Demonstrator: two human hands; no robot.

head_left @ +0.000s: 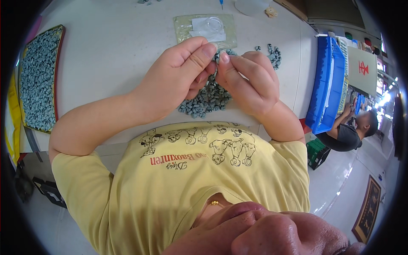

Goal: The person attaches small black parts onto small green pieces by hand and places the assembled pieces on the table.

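My left hand (180, 70) and my right hand (250, 78) meet over the table, fingers closed in a pinch. Between their fingertips is a small blue-green piece (218, 55), like a little stone chip, mostly hidden by the fingers. A heap of similar blue-green pieces (202, 105) lies on the table just below my hands, partly covered by them. Past my right fingers sits a small loose cluster of such pieces (274, 56). Beyond my fingertips a clear flat plastic bag (182, 27) lies with white paper on it.
At far left stands a red-rimmed tray (58, 70) full of blue-green pieces. A long blue plastic bin (318, 85) is at the right edge. Beyond it a co-worker in a dark shirt (345, 138) sits at another table. A blue pen-like tool (221, 3) lies at the back.
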